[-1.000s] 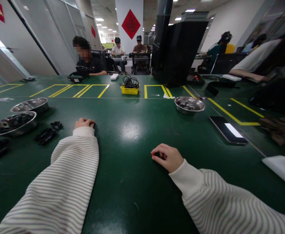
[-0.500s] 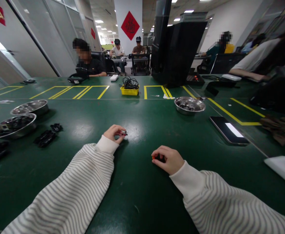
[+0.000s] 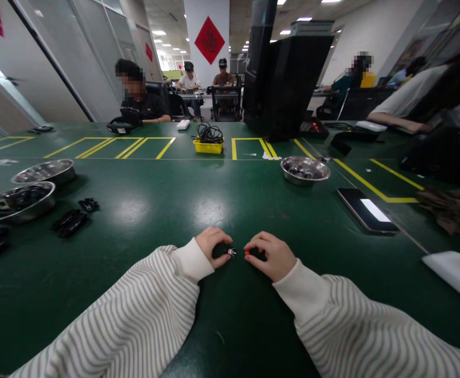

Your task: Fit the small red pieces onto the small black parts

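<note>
My left hand (image 3: 214,248) pinches a small black and silver piece (image 3: 232,252) between thumb and fingertips, low over the green table (image 3: 167,199). Facing it, a short gap to the right, my right hand (image 3: 273,254) holds a small orange piece (image 3: 247,252) in its fingertips. The two pieces are close together but apart. Both are too small for me to tell their exact kind, and the fingers partly cover them.
Two metal bowls (image 3: 49,202) stand at the left, the nearer one filled with dark parts, beside black bundles (image 3: 70,223). Right of centre sits another metal bowl (image 3: 304,178) with parts. A phone (image 3: 367,211), a white object (image 3: 450,270) and a yellow box of cables (image 3: 209,147) also lie around.
My left hand has moved right and toward me, bringing its black and silver piece close to my right hand. My right hand has stayed almost still with the orange piece.
</note>
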`<state>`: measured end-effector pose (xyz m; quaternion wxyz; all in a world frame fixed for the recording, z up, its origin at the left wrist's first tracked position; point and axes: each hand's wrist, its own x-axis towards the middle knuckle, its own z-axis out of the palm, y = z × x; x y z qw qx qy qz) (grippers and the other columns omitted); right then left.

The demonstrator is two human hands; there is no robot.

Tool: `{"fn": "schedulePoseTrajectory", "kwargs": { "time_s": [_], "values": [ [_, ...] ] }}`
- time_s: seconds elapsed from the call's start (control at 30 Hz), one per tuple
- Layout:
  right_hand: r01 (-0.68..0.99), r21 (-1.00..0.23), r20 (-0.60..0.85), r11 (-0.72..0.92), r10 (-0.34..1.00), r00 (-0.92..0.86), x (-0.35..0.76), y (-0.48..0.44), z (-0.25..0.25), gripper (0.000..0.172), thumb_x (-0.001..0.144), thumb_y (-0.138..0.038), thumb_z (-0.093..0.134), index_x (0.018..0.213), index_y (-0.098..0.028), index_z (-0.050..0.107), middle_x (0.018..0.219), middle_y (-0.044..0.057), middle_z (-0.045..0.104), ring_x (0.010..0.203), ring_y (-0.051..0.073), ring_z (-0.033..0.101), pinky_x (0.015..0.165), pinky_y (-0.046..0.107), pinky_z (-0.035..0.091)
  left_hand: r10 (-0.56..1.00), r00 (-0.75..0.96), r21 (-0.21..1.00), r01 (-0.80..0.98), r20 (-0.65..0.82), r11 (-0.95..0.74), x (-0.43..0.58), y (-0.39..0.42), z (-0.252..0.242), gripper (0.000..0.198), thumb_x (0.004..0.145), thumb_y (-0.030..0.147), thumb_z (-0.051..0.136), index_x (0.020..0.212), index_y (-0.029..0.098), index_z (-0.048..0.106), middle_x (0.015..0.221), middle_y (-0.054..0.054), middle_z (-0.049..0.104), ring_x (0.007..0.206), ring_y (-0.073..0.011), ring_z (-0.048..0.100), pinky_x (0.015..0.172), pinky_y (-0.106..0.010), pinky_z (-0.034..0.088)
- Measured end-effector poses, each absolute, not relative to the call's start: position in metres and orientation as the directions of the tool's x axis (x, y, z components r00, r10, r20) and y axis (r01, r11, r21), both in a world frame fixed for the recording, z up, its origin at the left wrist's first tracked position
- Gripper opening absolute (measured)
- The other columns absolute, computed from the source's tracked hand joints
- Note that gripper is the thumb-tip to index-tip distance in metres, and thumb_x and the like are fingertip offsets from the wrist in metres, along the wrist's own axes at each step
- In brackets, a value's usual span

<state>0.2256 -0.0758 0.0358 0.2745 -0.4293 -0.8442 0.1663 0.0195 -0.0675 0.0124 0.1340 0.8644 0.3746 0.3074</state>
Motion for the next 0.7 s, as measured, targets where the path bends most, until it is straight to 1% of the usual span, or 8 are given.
{"fn": "schedulePoseTrajectory", "kwargs": {
  "time_s": [0.07,0.13,0.27,0.4,0.5,0.7],
  "values": [
    [0.614,-0.535,0.317,0.580,0.812,-0.490,0.226,-0.076,0.036,0.011,0.063,-0.015,0.067,0.073,-0.017,0.066,0.075,0.003,0.062,0.056,0.011,0.053,0.051,0.022,0.045,0.699,0.545,0.439,0.544,0.463,-0.715,0.020,-0.066,0.012,0.012,0.067,0.024,0.056,0.076,0.017,0.059,0.074,-0.004,0.060,0.072,-0.0152,0.053,0.068,-0.030,0.043],
    [0.582,-0.579,0.300,0.571,0.813,-0.499,0.227,-0.077,0.037,0.011,0.063,-0.015,0.067,0.074,-0.017,0.067,0.073,0.003,0.064,0.054,0.011,0.054,0.048,0.020,0.044,0.673,0.556,0.437,0.512,0.488,-0.740,0.021,-0.067,0.012,0.010,0.068,0.025,0.055,0.073,0.017,0.059,0.072,-0.004,0.060,0.069,-0.0143,0.053,0.066,-0.028,0.043],
    [0.496,-0.696,0.286,0.519,0.834,-0.472,0.227,-0.081,0.038,0.011,0.063,-0.017,0.067,0.074,-0.015,0.067,0.064,0.002,0.066,0.048,0.009,0.057,0.043,0.017,0.044,0.666,0.534,0.463,0.479,0.521,-0.746,0.027,-0.074,0.016,0.010,0.069,0.023,0.055,0.075,0.016,0.058,0.070,-0.003,0.059,0.064,-0.0122,0.050,0.060,-0.024,0.042],
    [0.412,-0.759,0.307,0.504,0.836,-0.455,0.225,-0.084,0.038,0.013,0.061,-0.021,0.069,0.072,-0.014,0.068,0.059,0.002,0.067,0.044,0.009,0.058,0.041,0.016,0.046,0.677,0.514,0.485,0.471,0.527,-0.736,0.033,-0.083,0.020,0.009,0.069,0.021,0.053,0.076,0.016,0.057,0.069,-0.002,0.059,0.059,-0.0106,0.048,0.056,-0.022,0.041],
    [0.369,-0.748,0.370,0.552,0.808,-0.459,0.225,-0.085,0.039,0.013,0.062,-0.020,0.068,0.075,-0.015,0.069,0.063,0.004,0.068,0.048,0.011,0.061,0.043,0.017,0.049,0.689,0.507,0.488,0.486,0.518,-0.725,0.035,-0.085,0.021,0.008,0.069,0.021,0.052,0.075,0.016,0.056,0.065,-0.001,0.056,0.057,-0.0102,0.048,0.054,-0.022,0.041],
    [0.290,-0.662,0.528,0.691,0.705,-0.474,0.226,-0.085,0.041,0.016,0.068,-0.018,0.064,0.084,-0.017,0.070,0.072,0.006,0.069,0.058,0.014,0.064,0.053,0.021,0.054,0.719,0.476,0.494,0.523,0.507,-0.694,0.035,-0.087,0.023,0.009,0.069,0.023,0.052,0.074,0.016,0.056,0.057,0.001,0.051,0.049,-0.0079,0.045,0.048,-0.019,0.039]
  ]
}}
